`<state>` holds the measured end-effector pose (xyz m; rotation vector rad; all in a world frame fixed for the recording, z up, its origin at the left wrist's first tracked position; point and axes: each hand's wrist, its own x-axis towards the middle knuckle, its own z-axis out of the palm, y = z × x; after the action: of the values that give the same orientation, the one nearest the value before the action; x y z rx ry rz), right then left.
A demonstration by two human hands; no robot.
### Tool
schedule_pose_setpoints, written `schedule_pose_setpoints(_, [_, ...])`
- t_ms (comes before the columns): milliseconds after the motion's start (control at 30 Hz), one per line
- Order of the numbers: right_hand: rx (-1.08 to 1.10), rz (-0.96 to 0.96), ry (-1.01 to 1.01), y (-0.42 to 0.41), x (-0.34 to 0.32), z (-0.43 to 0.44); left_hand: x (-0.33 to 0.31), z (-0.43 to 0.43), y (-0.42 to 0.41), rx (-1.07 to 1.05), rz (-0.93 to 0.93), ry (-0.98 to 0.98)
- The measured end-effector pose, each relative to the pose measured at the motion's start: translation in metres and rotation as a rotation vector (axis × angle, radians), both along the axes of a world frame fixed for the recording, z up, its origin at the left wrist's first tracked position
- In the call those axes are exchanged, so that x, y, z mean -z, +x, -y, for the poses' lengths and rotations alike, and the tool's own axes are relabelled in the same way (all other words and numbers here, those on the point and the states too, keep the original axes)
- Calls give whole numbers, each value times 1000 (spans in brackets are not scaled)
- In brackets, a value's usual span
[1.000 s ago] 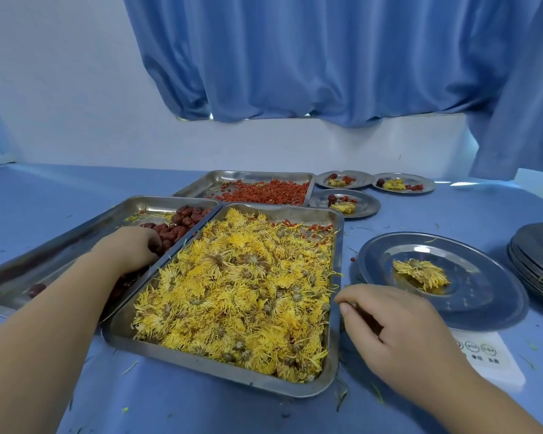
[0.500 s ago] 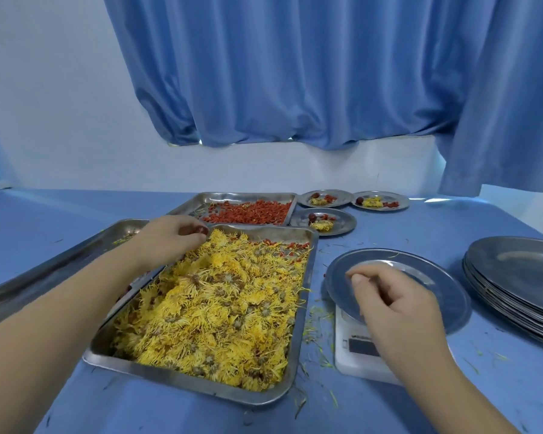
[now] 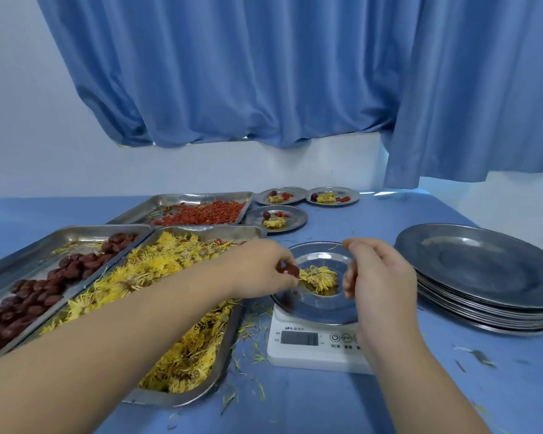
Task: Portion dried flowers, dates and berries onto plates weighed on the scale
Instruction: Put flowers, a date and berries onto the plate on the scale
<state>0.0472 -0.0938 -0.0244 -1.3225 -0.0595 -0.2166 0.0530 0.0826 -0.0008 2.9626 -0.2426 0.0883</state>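
At the centre of the frame, a steel plate [image 3: 314, 311] sits on a white scale [image 3: 304, 352] on the blue counter [image 3: 326, 411]. A clump of yellow dried flowers [image 3: 322, 278] lies in the middle of the plate. The left hand [image 3: 257, 270] reaches in from the lower left and pinches a dark red date [image 3: 291, 270] between thumb and fingertips, just above the plate's left edge and beside the clump. The right hand [image 3: 381, 280] hovers over the plate's right side with its fingers curled inward; whether they hold anything cannot be told.

Just left of the scale lies a flower tray [image 3: 182, 400] heaped with yellow blooms, and the left forearm crosses over it. Further left is a date tray [image 3: 76, 242]. Behind both, toward the middle of the frame, is a berry tray [image 3: 170, 200] of red berries. Three filled plates [image 3: 297, 219] stand just right of the berry tray, each holding flowers, a date and berries. At the right edge a stack of plates [image 3: 483, 270] rests on the counter. Loose petals [image 3: 248, 327] are scattered around the scale. A blue curtain [image 3: 264, 73] hangs across the upper frame.
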Motion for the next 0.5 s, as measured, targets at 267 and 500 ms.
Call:
schedule_pose_setpoints(267, [-32, 34, -58, -7, 2, -4, -8, -24, 3, -47, 40, -118])
schedule_pose_setpoints(500, [-319, 82, -359, 13, -18, -25, -25, -73, 18, -220, 115, -187])
